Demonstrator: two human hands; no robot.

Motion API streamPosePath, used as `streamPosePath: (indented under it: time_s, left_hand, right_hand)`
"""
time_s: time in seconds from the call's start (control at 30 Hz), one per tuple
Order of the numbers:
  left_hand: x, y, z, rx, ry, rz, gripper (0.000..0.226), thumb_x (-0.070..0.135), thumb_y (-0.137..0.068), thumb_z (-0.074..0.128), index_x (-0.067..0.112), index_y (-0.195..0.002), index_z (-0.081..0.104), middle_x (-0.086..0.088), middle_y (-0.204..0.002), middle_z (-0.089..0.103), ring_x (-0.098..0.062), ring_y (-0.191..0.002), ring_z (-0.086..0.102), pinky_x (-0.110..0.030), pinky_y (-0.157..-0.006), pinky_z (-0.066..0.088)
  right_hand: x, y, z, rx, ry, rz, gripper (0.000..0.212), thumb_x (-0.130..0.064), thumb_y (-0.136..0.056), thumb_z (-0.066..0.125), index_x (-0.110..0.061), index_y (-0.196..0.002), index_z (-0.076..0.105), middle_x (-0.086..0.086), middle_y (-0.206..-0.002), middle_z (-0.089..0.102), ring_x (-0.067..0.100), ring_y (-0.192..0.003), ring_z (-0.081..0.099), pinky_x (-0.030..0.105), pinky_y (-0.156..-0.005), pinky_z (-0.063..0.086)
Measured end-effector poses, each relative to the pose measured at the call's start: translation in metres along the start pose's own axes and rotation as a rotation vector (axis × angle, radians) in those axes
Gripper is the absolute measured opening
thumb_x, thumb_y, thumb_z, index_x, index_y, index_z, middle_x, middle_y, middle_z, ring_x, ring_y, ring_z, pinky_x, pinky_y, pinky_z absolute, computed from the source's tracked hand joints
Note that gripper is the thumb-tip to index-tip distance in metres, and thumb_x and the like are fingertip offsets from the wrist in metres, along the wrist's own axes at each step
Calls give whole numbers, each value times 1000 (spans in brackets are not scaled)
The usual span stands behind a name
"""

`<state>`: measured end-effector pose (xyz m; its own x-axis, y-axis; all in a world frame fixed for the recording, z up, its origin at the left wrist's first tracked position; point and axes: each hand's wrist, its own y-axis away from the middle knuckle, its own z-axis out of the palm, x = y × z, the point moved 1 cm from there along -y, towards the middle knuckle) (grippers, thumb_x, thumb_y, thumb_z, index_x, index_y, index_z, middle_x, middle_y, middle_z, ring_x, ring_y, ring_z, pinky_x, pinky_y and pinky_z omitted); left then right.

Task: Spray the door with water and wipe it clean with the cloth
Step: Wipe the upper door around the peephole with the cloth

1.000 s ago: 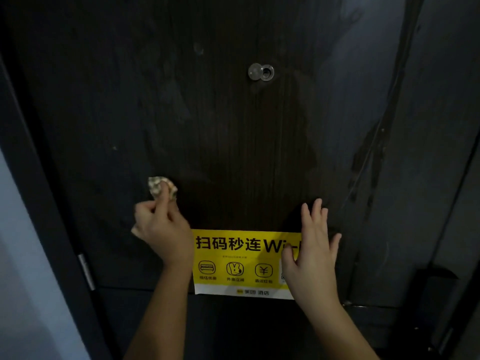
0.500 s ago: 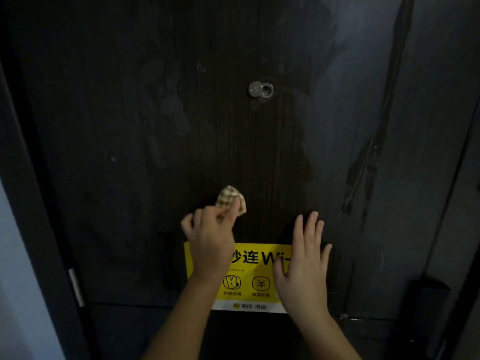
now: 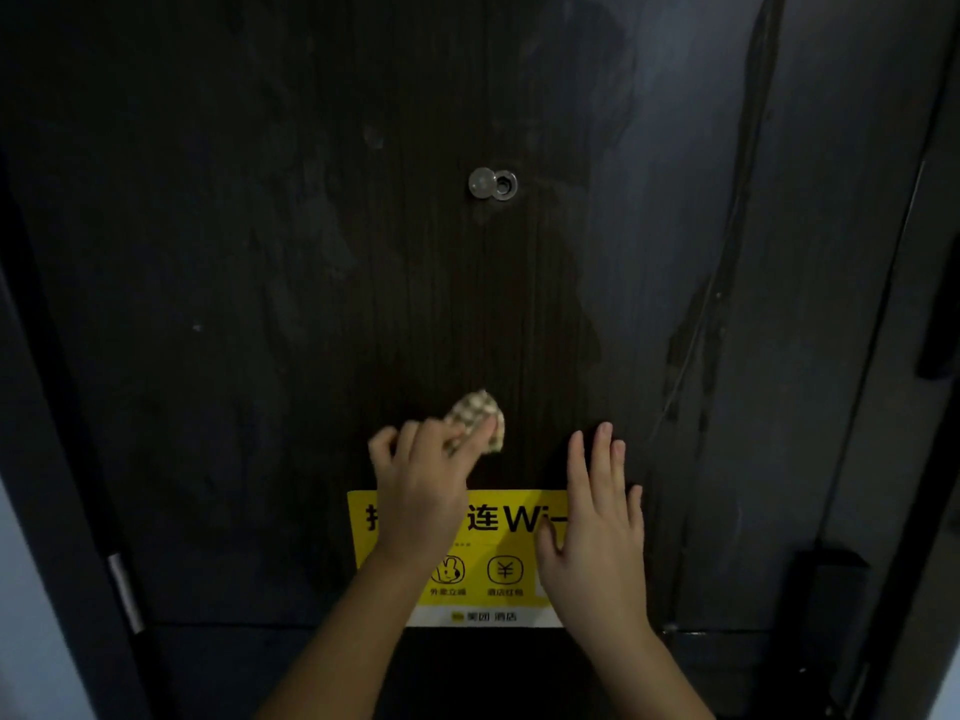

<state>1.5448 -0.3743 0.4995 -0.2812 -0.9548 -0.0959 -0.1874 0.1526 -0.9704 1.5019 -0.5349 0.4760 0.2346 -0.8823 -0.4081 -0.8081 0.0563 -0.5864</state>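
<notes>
A dark wooden door (image 3: 260, 304) fills the view, with faint wet streaks across it. My left hand (image 3: 423, 480) grips a small checked cloth (image 3: 478, 415) and presses it against the door just above a yellow sticker (image 3: 511, 522). My right hand (image 3: 597, 527) lies flat on the door with fingers straight, covering the sticker's right end. No spray bottle is in view.
A metal peephole (image 3: 492, 183) sits above the hands at the door's middle. A metal hinge plate (image 3: 124, 592) shows at the lower left frame. Dark streaks (image 3: 696, 324) run down the right part of the door. A dark lock body (image 3: 826, 595) is at the lower right.
My left hand has carried the cloth rightwards from the left of the sticker to above its middle. My right hand has stayed flat on the sticker's right end.
</notes>
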Motion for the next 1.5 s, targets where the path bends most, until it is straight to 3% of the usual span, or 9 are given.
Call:
streamPosePath:
  time_s: [0.23, 0.43, 0.53, 0.6, 0.73, 0.87, 1.0, 1.2, 1.5]
  left_hand:
    - [38, -141, -19, 48, 59, 1, 41, 12, -89, 49, 26, -125, 61, -5, -98, 57, -23, -90, 53, -44, -85, 36]
    - [36, -42, -5, -111, 95, 278, 43, 6, -82, 58, 29, -117, 66, -1, -89, 58, -23, -79, 52, -38, -77, 33]
    - [33, -32, -12, -163, 273, 114, 41, 4, -84, 52, 27, -114, 69, 2, -89, 57, -19, -80, 53, -34, -74, 37]
    - [43, -46, -26, -196, 607, -132, 37, -1, -86, 60, 21, -114, 69, 6, -90, 57, -11, -83, 56, -25, -73, 45]
    - [59, -73, -50, -243, 1130, -491, 32, -2, -87, 62, 25, -102, 71, 10, -94, 71, -3, -91, 66, -15, -78, 50]
    - [56, -104, -57, -325, 1204, -382, 48, -9, -87, 56, 36, -98, 67, 20, -99, 70, 2, -103, 63, -17, -91, 47]
    - [31, -136, -55, -71, 615, -121, 36, 1, -86, 57, 21, -114, 68, 6, -127, 60, -7, -124, 48, -31, -108, 38]
    - [6, -169, -40, -95, 174, -23, 54, 11, -91, 52, 20, -143, 41, -2, -156, 27, -16, -146, 16, -47, -119, 10]
    - [-17, -240, -37, -20, 96, -29, 57, 34, -96, 20, 13, -150, 19, 1, -160, 11, -12, -148, 3, -44, -119, 1]
  right_hand:
    - [-7, 0, -7, 18, -53, 41, 89, -29, -90, 49, -33, -145, -20, -12, -150, -38, 9, -138, -35, 40, -117, -8]
    - [2, 5, -10, 56, -82, -43, 85, -19, -88, 53, -29, -150, -3, -13, -157, -22, 5, -143, -22, 39, -119, 2]
    - [6, 2, -27, 168, -329, -72, 66, -10, -91, 54, -26, -148, 27, -15, -156, 16, 2, -145, 11, 36, -119, 21]
    - [-2, -5, -47, 240, -641, -57, 52, -7, -92, 56, -30, -137, 44, -17, -140, 46, -2, -131, 40, 30, -109, 39]
    - [-26, -24, -83, 221, -1112, -98, 37, -3, -90, 60, -20, -123, 63, -5, -115, 68, 10, -109, 63, 30, -93, 52]
    - [-34, -52, -111, 465, -913, -249, 34, 4, -83, 64, -18, -109, 70, -6, -111, 66, 8, -108, 61, 31, -95, 50]
    - [-29, -87, -117, 759, -332, -616, 31, 3, -86, 55, -8, -110, 71, 4, -119, 65, 16, -115, 56, 27, -102, 41]
    - [-2, -113, -70, 532, 134, -713, 53, -5, -89, 38, -13, -142, 42, 1, -152, 35, 22, -144, 23, 38, -117, 21]
    - [-64, -201, -160, 579, 183, -767, 54, -9, -88, 33, -14, -140, 45, 1, -150, 37, 21, -142, 27, 39, -115, 22]
